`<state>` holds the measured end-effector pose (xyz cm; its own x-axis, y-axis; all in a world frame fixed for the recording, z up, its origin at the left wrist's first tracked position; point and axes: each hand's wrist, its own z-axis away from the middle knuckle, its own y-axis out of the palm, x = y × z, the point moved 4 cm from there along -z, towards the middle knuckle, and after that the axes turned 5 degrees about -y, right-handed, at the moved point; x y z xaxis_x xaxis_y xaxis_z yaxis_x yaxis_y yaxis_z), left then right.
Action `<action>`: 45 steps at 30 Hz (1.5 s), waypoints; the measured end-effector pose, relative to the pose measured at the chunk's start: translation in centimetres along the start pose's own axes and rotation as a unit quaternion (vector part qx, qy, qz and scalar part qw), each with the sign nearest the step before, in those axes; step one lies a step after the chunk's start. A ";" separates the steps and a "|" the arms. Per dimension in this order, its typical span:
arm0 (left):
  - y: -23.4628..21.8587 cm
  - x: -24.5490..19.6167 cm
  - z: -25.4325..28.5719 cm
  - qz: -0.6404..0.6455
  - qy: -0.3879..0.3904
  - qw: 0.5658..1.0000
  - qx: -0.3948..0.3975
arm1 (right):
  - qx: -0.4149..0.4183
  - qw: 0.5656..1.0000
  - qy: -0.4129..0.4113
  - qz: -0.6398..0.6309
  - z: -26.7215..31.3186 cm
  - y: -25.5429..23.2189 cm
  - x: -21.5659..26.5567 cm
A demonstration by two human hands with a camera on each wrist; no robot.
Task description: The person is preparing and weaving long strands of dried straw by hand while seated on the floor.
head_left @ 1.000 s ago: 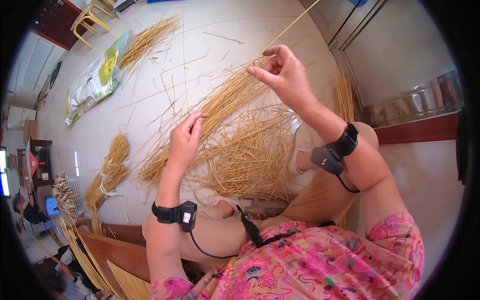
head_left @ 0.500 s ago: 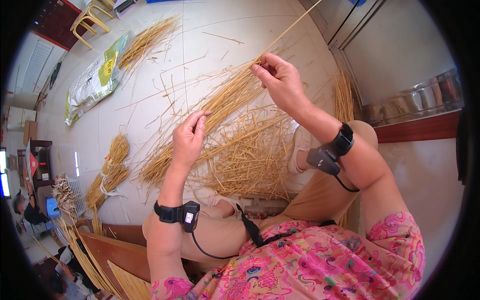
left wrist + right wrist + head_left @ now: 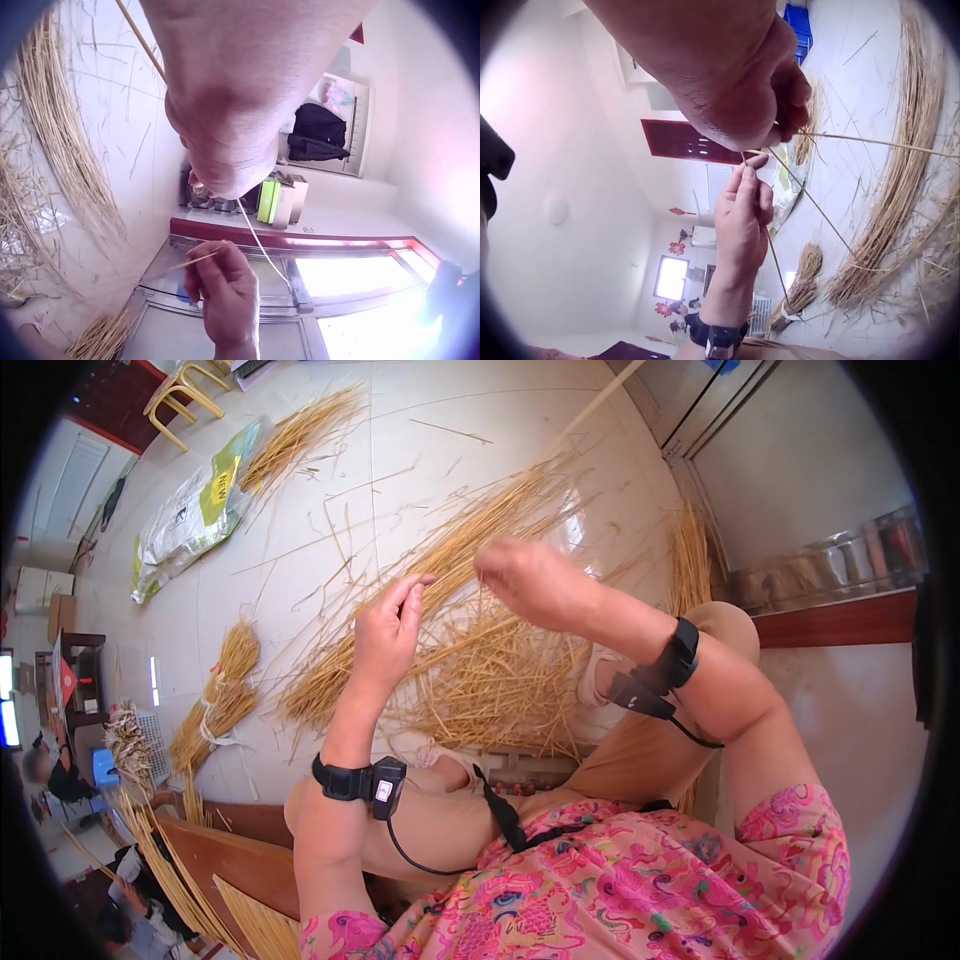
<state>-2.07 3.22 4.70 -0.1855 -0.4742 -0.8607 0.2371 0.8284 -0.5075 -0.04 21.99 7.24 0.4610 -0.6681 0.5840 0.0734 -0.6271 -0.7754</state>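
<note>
In the head view my left hand [image 3: 388, 635] is raised over the floor, thumb and forefinger pinching a long straw stalk [image 3: 260, 244]. That stalk's pale far end [image 3: 600, 402] reaches towards the glass door. Slightly blurred, my right hand [image 3: 535, 582] is just right of the left one. It pinches a thin strip of straw [image 3: 877, 141], which sticks out sideways in the right wrist view. Below both hands lies a long loose bundle of straw [image 3: 465, 545]. A heap of broken straw [image 3: 500, 690] spreads nearer the feet.
A tied straw bundle [image 3: 222, 695] lies to the left. Further off, a plastic bag [image 3: 185, 540] has straw [image 3: 300, 435] at its mouth. More straw [image 3: 690, 560] stands by the metal-framed door [image 3: 800, 470]. A wooden bench [image 3: 215, 865] and a stool [image 3: 185, 400] are at the left.
My right hand has drawn back from along the stalk, down and left towards the left hand. The left hand has shifted slightly right. The stalk's far end now looks blurred.
</note>
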 end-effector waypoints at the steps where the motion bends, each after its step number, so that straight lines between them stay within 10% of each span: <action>1: -0.1 0.1 -0.1 0.005 -0.009 1.000 -0.003 | 0.069 0.997 0.000 -0.021 0.5 0.9 0.2; 7: -0.5 1.6 -0.3 0.047 -0.056 0.997 0.006 | 0.337 0.938 0.024 -0.070 2.8 4.6 1.0; 14: -0.6 1.3 -0.4 0.056 -0.045 0.997 0.004 | 0.270 0.922 0.200 -0.194 0.8 2.4 -0.1; 22: -1.2 1.3 -0.4 0.052 -0.057 0.997 -0.009 | 0.184 0.954 0.181 -0.153 -0.1 -1.2 -1.1; 28: -1.2 1.3 -0.4 0.058 -0.058 0.997 0.002 | 0.384 0.914 0.121 -0.043 2.8 3.7 -1.0; 31: -0.8 1.4 -0.3 0.056 -0.059 0.997 0.009 | 0.318 0.944 0.080 0.044 2.7 3.2 -0.9; 34: 0.2 1.5 0.0 0.090 -0.079 0.991 0.056 | 0.179 0.963 0.152 -0.130 0.1 0.7 -0.5; 37: 1.5 1.3 0.2 0.084 -0.059 0.987 0.122 | 0.027 0.892 0.214 -0.398 -0.4 1.0 -0.6; 45: 1.2 2.3 0.2 0.203 -0.086 0.960 0.175 | -0.214 0.886 0.236 -0.338 -1.4 -5.3 -4.3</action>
<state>-1.99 3.06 2.11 0.1436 -0.2002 -0.9692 0.5669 0.8194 -0.0853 -3.62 27.63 9.19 0.0118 -0.1113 0.9937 -0.1966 -0.9746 -0.1069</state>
